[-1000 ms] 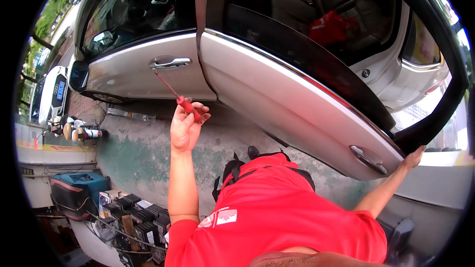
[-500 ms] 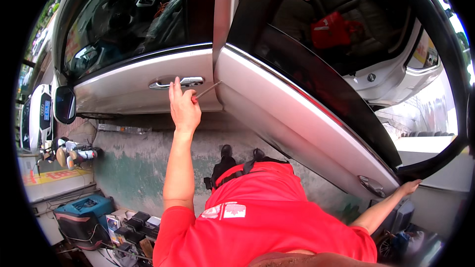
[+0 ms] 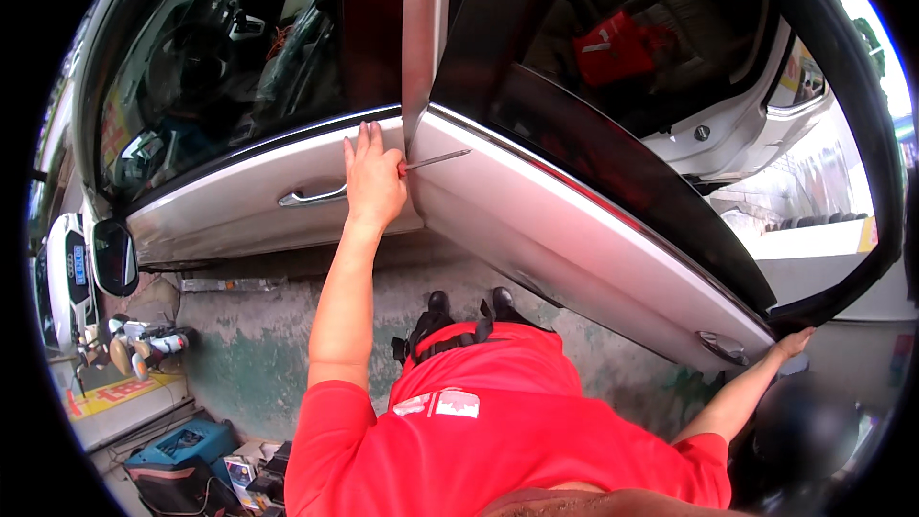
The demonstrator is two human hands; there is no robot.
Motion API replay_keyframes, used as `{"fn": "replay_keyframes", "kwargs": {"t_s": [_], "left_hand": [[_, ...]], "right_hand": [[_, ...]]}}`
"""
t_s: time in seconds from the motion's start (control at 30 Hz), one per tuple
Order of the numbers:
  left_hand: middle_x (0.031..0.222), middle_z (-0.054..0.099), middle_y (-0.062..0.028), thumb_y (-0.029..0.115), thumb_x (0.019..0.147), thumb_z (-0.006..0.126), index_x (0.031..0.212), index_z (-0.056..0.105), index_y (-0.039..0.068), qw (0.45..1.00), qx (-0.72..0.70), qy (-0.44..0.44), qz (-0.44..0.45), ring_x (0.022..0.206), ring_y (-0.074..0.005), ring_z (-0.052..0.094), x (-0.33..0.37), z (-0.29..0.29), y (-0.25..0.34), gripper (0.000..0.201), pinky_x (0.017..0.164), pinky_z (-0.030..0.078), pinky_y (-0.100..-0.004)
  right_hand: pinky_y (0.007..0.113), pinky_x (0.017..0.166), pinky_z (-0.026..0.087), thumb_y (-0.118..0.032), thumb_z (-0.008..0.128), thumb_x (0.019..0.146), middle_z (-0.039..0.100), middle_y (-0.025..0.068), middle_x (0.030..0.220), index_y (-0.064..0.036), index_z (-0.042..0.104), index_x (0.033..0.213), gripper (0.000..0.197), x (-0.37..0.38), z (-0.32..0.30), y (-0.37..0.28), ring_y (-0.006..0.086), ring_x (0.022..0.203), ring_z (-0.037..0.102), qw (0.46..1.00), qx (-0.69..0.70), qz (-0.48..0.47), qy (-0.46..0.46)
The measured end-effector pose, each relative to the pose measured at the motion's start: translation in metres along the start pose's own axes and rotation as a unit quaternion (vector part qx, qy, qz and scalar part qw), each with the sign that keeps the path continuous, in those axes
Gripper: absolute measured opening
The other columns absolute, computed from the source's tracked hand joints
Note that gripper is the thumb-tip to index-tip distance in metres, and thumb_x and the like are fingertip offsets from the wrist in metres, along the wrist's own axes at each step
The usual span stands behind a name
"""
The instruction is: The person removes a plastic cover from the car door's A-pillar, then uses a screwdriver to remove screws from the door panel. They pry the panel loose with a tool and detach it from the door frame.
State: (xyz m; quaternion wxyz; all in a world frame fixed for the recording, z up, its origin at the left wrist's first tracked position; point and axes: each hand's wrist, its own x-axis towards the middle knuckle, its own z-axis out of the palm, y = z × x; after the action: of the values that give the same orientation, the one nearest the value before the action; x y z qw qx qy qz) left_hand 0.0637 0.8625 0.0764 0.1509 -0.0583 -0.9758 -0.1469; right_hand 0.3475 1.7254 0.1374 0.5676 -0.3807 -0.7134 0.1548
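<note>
My left hand [image 3: 376, 182] is up at the silver front car door [image 3: 220, 206], next to its chrome door handle [image 3: 314, 196]. Between thumb and forefinger it pinches a screwdriver [image 3: 438, 160], whose thin shaft points right across the front end of the rear door. The other fingers are stretched upward against the panel below the window. The rear door [image 3: 565, 220] stands swung out. At the far right my right hand [image 3: 793, 343] grips that door's outer edge, close to its handle [image 3: 723, 348]; part of the fingers is hidden behind the edge.
A red bag [image 3: 613, 50] lies on the rear seat inside the car. The side mirror [image 3: 115, 257] sticks out at left. A blue-and-black case [image 3: 182, 460] and small boxes stand at the lower left. A dark, blurred round shape [image 3: 809, 421] is at lower right.
My left hand has moved up and right from the front door handle toward the door's rear edge, with the screwdriver still pinched. The right hand keeps its hold. A dark shape has appeared at lower right.
</note>
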Motion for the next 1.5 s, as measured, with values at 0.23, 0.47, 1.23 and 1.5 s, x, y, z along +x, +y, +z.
{"fn": "replay_keyframes", "kwargs": {"t_s": [0.23, 0.47, 1.23, 1.5], "left_hand": [[0.144, 0.049, -0.0179, 0.001, 0.075, 0.065, 0.077, 0.067, 0.006, 0.999, 0.020, -0.003, -0.048, 0.142, -0.0451, 0.027, -0.005, -0.009, -0.029, 0.005, 0.116, 0.013, -0.0626], [0.149, 0.042, -0.0204, -0.003, 0.076, 0.061, 0.088, 0.071, 0.008, 1.000, -0.015, -0.026, 0.006, 0.143, -0.0453, 0.024, -0.010, -0.008, -0.016, 0.018, 0.114, 0.009, -0.0662], [0.089, 0.063, -0.0129, 0.069, 0.091, 0.046, 0.101, 0.064, -0.004, 0.841, -0.527, -0.044, -0.114, 0.075, -0.0215, 0.066, -0.125, 0.030, 0.008, 0.075, 0.069, 0.051, -0.0322], [0.116, 0.057, -0.0126, 0.009, 0.082, 0.076, 0.111, 0.065, -0.004, 0.815, -0.551, 0.170, -0.057, 0.105, -0.0218, 0.056, -0.047, -0.003, -0.003, 0.034, 0.094, 0.045, -0.0309]], "right_hand": [[0.035, 0.108, 0.037, -0.059, 0.035, 0.100, 0.052, 0.0245, 0.138, 0.0083, 0.048, 0.136, 0.077, 0.001, -0.003, 0.010, 0.0337, 0.126, 0.051, 1.000, 0.017, -0.010, 0.002], [0.034, 0.108, 0.038, -0.053, 0.037, 0.102, 0.051, 0.0249, 0.139, 0.0093, 0.048, 0.135, 0.071, -0.002, 0.005, 0.003, 0.0324, 0.124, 0.052, 0.999, 0.013, -0.045, 0.017], [0.035, 0.115, 0.027, -0.052, 0.038, 0.102, 0.036, 0.0174, 0.152, 0.0081, 0.032, 0.146, 0.075, -0.006, -0.029, 0.002, 0.0283, 0.136, 0.039, 0.989, 0.081, 0.086, -0.093], [0.035, 0.113, 0.030, -0.058, 0.036, 0.100, 0.042, 0.0166, 0.149, 0.0051, 0.036, 0.146, 0.078, -0.042, -0.083, -0.029, 0.0275, 0.133, 0.043, 0.975, 0.119, 0.169, -0.083]]}}
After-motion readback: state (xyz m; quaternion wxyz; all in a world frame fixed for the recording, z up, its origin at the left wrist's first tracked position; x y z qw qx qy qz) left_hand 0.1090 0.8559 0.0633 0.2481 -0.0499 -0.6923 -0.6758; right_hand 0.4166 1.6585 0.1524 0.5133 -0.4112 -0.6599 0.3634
